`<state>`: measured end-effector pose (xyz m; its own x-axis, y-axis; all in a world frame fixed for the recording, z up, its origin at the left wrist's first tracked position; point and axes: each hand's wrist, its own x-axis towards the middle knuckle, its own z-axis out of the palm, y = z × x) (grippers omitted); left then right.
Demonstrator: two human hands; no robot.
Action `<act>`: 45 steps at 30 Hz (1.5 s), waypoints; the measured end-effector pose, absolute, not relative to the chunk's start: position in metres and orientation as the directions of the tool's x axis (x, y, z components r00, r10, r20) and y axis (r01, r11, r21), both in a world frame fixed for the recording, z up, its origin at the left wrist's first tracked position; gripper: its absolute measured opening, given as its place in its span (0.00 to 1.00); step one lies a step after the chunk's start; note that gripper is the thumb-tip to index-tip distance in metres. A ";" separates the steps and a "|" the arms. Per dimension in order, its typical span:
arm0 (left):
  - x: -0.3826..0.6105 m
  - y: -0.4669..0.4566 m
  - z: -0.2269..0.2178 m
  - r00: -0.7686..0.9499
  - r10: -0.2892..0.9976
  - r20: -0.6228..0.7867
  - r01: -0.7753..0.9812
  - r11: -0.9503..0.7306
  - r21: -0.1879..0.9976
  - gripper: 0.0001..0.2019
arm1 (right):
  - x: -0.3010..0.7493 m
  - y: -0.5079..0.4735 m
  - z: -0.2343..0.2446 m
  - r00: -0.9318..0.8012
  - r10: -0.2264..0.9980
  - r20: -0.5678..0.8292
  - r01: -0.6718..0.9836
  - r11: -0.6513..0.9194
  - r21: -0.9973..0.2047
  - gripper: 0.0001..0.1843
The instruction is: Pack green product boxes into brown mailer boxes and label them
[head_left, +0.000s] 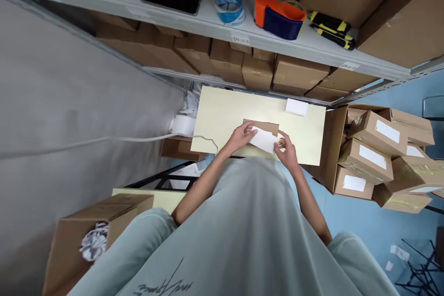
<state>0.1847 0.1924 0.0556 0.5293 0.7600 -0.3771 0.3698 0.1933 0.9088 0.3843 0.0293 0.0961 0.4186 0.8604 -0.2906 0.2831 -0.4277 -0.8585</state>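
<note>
Spanning the far side: grey shelf (208, 21) with brown boxes (257, 71). Below it, pale desk (222, 106), big carton (333, 152) of labelled boxes (387, 131) off its right end. Near the desk's front edge, cardboard piece (271, 126) partly under a white sheet (263, 140). Left hand (240, 138) and right hand (286, 150) pinch its opposite ends; sheet lies between them, long axis left to right, right end angled nearward, neither hand clearly closer.

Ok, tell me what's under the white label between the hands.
Brown cardboard lies under the white label, showing past its far edge. The part that the label covers cannot be seen.
</note>
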 end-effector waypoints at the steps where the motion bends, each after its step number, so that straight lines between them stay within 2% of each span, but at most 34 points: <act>1: 0.175 0.195 0.058 0.545 0.746 -0.381 0.345 0.214 0.914 0.29 | 0.382 0.037 0.102 0.396 0.874 -0.282 0.301 -0.413 -0.859 0.36; 5: 0.147 0.191 0.074 0.528 0.758 -0.383 0.217 0.315 0.924 0.29 | 0.374 0.069 0.115 0.396 0.878 -0.267 0.285 -0.394 -0.874 0.42; 10: 0.132 0.178 0.097 0.337 0.854 -0.397 -0.011 0.425 0.905 0.32 | 0.360 0.096 0.119 0.382 0.865 -0.325 -0.048 -0.333 -0.942 0.58; 12: 0.130 0.173 0.105 0.289 0.867 -0.407 -0.071 0.443 0.894 0.33 | 0.351 0.099 0.122 0.357 0.854 -0.378 -0.148 -0.348 -0.926 0.56; 14: 0.129 0.168 0.114 0.304 0.854 -0.422 -0.093 0.468 0.879 0.34 | 0.341 0.099 0.128 0.374 0.833 -0.408 -0.191 -0.362 -0.913 0.47; 17: 0.127 0.164 0.126 0.393 0.808 -0.440 -0.071 0.504 0.861 0.33 | 0.330 0.097 0.139 0.431 0.798 -0.422 -0.212 -0.366 -0.906 0.35; 20: 0.125 0.163 0.137 0.509 0.731 -0.454 0.003 0.526 0.850 0.31 | 0.322 0.098 0.148 0.485 0.755 -0.441 -0.240 -0.370 -0.898 0.31; 23: 0.127 0.163 0.142 0.533 0.708 -0.464 0.046 0.524 0.851 0.30 | 0.315 0.101 0.153 0.544 0.738 -0.399 -0.246 -0.314 -0.917 0.32; 28: 0.130 0.168 0.145 0.438 0.775 -0.454 -0.001 0.506 0.862 0.31 | 0.305 0.103 0.155 0.484 0.792 -0.373 -0.224 -0.299 -0.927 0.37; 31: 0.124 0.176 0.151 0.514 0.739 -0.435 0.021 0.496 0.868 0.28 | 0.307 0.102 0.156 0.527 0.773 -0.354 -0.176 -0.308 -0.935 0.37; 38: 0.107 0.197 0.172 0.639 0.689 -0.342 0.094 0.371 0.924 0.14 | 0.324 0.102 0.166 0.557 0.773 -0.302 -0.095 -0.302 -0.949 0.36; 45: 0.110 0.202 0.174 0.642 0.688 -0.339 0.135 0.334 0.933 0.16 | 0.322 0.104 0.170 0.547 0.786 -0.288 -0.086 -0.290 -0.953 0.37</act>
<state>0.1096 0.2018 0.1743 0.6419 0.6877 -0.3393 0.1353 0.3340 0.9328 0.3222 0.1043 0.1700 0.5472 0.7859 -0.2878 -0.0856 -0.2895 -0.9533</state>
